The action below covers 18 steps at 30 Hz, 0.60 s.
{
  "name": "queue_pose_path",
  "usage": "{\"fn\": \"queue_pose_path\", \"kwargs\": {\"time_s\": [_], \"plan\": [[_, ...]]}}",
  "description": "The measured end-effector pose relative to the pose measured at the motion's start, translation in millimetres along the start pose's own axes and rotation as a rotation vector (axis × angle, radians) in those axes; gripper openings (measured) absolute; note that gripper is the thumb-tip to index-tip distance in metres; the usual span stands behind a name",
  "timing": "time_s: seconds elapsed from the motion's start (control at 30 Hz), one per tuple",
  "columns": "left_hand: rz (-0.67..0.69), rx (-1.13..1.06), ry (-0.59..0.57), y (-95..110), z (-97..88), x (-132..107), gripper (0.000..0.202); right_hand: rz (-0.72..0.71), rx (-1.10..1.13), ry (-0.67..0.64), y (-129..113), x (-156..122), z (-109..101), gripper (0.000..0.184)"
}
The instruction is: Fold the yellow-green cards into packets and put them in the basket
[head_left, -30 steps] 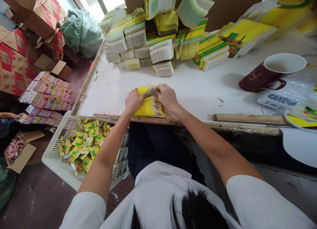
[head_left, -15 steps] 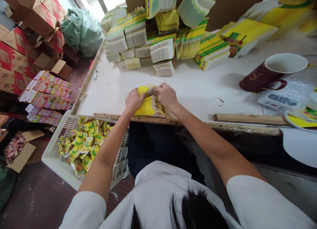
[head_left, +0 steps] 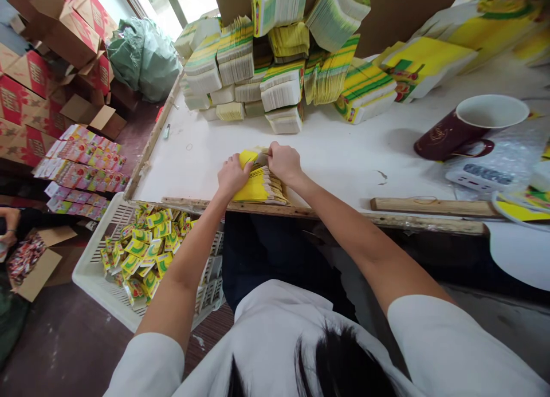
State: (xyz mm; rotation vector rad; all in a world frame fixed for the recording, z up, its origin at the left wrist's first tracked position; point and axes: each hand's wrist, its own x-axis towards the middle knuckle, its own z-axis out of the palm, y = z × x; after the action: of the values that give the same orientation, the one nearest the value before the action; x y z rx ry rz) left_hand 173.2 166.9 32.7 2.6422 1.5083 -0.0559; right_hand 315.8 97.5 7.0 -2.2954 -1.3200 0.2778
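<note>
A bundle of yellow folded paper packets (head_left: 256,188) lies at the front edge of the white table (head_left: 193,168), its pale layered ends facing right. My left hand (head_left: 232,175) is closed over the bundle's left side, thumb on top. At the far right corner, my right hand (head_left: 284,161) has its fingers pinched together at the edge of a raised top piece. What exactly sits between those fingertips is hidden. Behind my hands, stacks of similar yellow, green and white packets (head_left: 281,87) are piled up.
Left below the table stands a white plastic basket (head_left: 92,271) of small yellow packets (head_left: 144,242). A maroon mug (head_left: 447,130) and a wooden strip (head_left: 433,207) are at right. Cardboard boxes (head_left: 64,36) crowd the far left. Another person's hand (head_left: 9,224) shows at the left edge.
My right hand has shifted slightly left and its fingers have curled in more. My left hand stays in place on the bundle. Another person's hand has come into view at the left edge.
</note>
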Motion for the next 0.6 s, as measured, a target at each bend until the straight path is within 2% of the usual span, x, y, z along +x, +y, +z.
{"fn": "queue_pose_path", "kwargs": {"time_s": [0.27,0.4,0.5,0.6], "plan": [[0.033,-0.005,-0.018,-2.0,-1.0,0.6,0.051,0.018,0.020,-0.012,-7.2,23.8,2.8,0.023],[0.046,-0.018,-0.013,-3.7,0.2,2.5,0.048,0.081,0.242,-0.105,-9.0,20.3,3.8,0.019],[0.052,-0.018,-0.020,-4.9,-0.7,3.3,0.044,0.062,0.419,-0.182,-14.6,14.9,6.0,0.018],[0.045,-0.020,-0.018,-5.3,-2.4,2.2,0.044,0.075,0.394,-0.179,-19.2,11.8,6.8,0.019]]}}
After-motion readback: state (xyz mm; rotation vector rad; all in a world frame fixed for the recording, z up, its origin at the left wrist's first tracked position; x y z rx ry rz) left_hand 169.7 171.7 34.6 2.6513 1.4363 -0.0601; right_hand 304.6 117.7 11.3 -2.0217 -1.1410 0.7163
